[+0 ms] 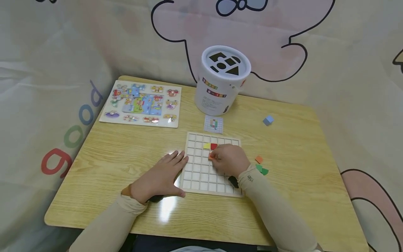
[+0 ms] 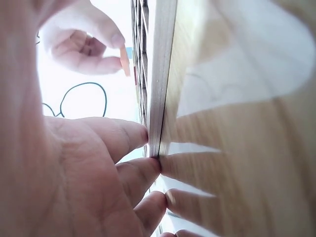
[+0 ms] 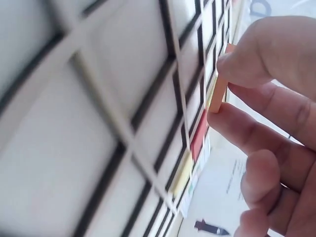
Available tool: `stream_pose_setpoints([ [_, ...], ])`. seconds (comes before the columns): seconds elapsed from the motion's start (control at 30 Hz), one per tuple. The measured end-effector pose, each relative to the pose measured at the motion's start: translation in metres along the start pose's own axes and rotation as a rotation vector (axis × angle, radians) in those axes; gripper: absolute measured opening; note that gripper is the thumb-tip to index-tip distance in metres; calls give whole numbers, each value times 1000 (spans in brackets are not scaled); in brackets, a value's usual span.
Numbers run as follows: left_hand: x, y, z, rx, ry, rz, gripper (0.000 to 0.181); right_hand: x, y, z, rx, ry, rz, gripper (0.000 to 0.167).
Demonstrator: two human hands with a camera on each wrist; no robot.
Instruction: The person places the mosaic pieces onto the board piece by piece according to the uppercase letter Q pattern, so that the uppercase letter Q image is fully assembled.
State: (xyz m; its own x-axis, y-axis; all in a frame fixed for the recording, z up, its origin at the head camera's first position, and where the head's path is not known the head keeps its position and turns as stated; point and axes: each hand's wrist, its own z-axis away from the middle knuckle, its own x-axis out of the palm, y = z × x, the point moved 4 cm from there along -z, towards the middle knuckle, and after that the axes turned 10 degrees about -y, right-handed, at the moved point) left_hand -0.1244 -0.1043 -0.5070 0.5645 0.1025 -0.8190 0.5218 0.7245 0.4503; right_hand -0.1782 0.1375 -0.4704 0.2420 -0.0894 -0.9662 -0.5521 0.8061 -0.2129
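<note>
Wooden table [image 1: 315, 182], card [image 1: 213, 125] between tub [image 1: 215, 96] and gridded board [image 1: 204, 176]

A white picture-puzzle board [image 1: 140, 120] lies at the tabletop's [image 1: 292, 196] far left. A white bucket [image 1: 207, 99] with shape holes in its lid [image 1: 227, 67] stands far centre. Beyond, a pale fabric backdrop [image 1: 126, 42] shows pink cartoon shapes [image 1: 252, 38]; colourful letters [image 1: 56, 151] spell "good" at left.

Left hand [image 1: 160, 176] outspread, right hand [image 1: 231, 159] pinched

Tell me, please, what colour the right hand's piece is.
The piece is orange, clearest in the right-wrist view.
</note>
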Motion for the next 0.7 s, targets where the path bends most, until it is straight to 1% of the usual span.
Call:
stream_pose_setpoints([
  [0.07,0,1,-2,2,1,-6,127,2,-2,-5,-3,-21,4,8],
  [0.17,0,2,-3,10,5,-14,127,3,-4,-10,-11,-32,22,7],
  [0.3,-1,4,-5,13,2,-30,127,4,-3,-15,4,-43,57,7],
  [0.43,-1,4,-4,13,0,-34,127,6,-1,-17,2,-60,47,8],
  [0.6,-1,3,-2,5,-2,-37,127,6,0,-11,-29,-110,-25,16],
  [0.63,-1,2,-2,3,-4,-35,127,5,1,-7,-23,-118,-39,18],
  [0.7,0,1,-2,-3,-9,-33,128,1,7,2,15,-121,-63,21],
])
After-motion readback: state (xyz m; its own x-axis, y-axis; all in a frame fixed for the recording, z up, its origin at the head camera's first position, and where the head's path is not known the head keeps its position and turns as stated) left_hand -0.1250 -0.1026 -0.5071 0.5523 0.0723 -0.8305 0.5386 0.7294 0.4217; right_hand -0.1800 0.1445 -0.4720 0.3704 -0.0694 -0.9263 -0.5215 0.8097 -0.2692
